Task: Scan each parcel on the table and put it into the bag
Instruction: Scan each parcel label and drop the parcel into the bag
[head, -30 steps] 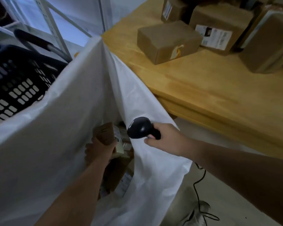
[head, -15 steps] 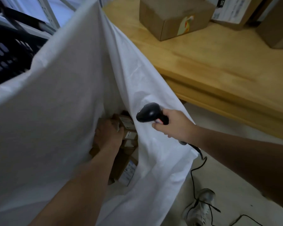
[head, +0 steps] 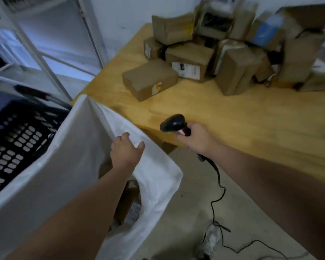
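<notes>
The black handheld barcode scanner (head: 174, 123) is clenched in the right hand (head: 196, 139) at the edge of the light wooden table (head: 233, 119), and the left hand (head: 126, 151) is held loose and empty over the big white plastic bag (head: 68, 152). Inside the bag, brown cardboard parcels (head: 128, 198) are mostly blocked by the forearm (head: 83, 203). The brown box pile (head: 238, 72) on the table is too smeared for labels to be read.

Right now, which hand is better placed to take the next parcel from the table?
Probably the left hand: it is empty, by the bag rim. The right hand grips the scanner.
</notes>
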Available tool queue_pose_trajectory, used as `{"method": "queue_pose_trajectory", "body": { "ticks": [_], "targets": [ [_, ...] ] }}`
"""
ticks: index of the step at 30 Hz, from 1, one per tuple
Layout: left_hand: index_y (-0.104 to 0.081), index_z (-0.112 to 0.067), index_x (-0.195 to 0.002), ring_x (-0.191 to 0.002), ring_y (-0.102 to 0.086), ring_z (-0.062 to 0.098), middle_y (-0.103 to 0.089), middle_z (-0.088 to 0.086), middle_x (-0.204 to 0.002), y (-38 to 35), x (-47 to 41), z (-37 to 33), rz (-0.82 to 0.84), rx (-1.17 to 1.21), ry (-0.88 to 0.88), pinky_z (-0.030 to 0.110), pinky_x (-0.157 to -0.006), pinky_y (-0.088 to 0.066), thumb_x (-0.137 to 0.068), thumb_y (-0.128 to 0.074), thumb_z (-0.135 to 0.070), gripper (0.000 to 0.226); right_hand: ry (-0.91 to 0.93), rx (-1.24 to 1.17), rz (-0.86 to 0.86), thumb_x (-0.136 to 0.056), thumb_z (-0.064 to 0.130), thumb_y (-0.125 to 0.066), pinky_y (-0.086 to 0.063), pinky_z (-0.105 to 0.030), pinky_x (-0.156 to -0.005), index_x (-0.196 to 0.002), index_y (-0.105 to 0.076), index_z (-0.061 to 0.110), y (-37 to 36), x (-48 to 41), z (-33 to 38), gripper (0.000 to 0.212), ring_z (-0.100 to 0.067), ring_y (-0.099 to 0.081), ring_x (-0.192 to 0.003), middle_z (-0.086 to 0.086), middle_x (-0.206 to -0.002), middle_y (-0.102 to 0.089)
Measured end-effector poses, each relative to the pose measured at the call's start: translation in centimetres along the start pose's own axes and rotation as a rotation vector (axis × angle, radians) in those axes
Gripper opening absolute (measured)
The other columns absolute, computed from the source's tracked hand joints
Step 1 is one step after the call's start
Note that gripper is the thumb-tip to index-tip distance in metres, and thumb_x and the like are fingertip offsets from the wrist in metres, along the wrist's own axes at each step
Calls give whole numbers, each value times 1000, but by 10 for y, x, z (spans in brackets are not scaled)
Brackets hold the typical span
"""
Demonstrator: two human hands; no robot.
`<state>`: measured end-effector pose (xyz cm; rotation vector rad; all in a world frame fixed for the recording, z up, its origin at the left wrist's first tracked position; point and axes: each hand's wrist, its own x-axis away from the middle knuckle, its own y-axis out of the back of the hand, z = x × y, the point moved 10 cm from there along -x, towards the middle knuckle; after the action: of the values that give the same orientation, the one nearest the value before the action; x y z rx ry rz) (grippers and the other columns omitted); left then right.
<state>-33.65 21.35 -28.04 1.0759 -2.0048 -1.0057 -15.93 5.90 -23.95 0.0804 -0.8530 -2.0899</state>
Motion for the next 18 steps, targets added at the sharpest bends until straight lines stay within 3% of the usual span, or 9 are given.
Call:
{"method": "queue_pose_trajectory", "body": {
  "ticks": [3,6,12,18],
  "targets": [
    [-36,-10,-143,-129,-36,37,-40,17,-141,10,-1,-67,0,34,-39,47,-102,-35,-92,-56,-45,65,-7,-22,-74,-88,26,-66,-56,-49,-70,-95,-62,5,72,3,2,23,-36,-66,-74,-14,-78,-64],
    [-39,-9,-141,-129,-36,38,-41,17,-140,9,-2,-141,2,88,-113,46,-103,-34,-91,-58,-43,63,-35,-91,-144,-91,26,-64,-57,-44,-68,-103,-61,7,141,5,-11,23,-27,-65,-70,-9,-80,-64],
    [-38,-12,-142,-132,-36,34,-40,13,-142,-16,-15,-269,34,156,-197,45,-104,-34,-91,-58,-46,65,-74,-125,-271,-92,30,-62,-60,-38,-67,-85,-55,23,250,-17,-56,12,-23,-66,-71,-9,-86,-66],
    [-38,-13,-142,-135,-33,32,-38,12,-144,-44,-34,-358,51,208,-226,43,-107,-31,-91,-58,-46,64,-75,-210,-365,-94,28,-62,-60,-40,-64,-94,-58,15,351,-47,-74,14,-22,-64,-63,-11,-80,-64]
  ]
}}
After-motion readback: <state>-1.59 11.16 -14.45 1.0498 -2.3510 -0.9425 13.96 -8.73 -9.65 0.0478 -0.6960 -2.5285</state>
